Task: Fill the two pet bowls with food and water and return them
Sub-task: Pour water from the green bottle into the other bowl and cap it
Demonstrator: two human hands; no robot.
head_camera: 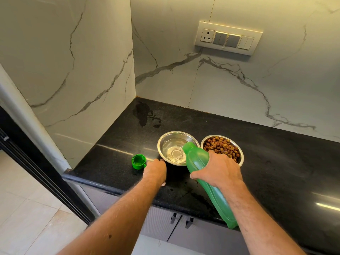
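Bottle (pixel 198 159) first: green plastic, tipped mouth-down over the near rim of the water bowl, its base hanging back past the counter's front edge toward me. My right hand (pixel 219 172) is wrapped round its upper body, thumb on the left side, fingers curled over the far side. My left hand (pixel 156 170) sits on the black counter (pixel 276 162) just left of that bowl, fingers curled under at the bowl's near-left side; I can't tell whether they're actually gripping the rim. Just left of that hand lies the green cap (pixel 138 161), open side up. The steel water bowl (pixel 173 142) has water pooling in the bottom, right under the bottle's mouth. Touching it on the right, the 2nd steel bowl (pixel 237 144) is heaped with brown kibble (pixel 220 146). Further back, a wet patch (pixel 145 113) darkens the counter near the corner. Up on the marble wall, a switch panel (pixel 228 38).
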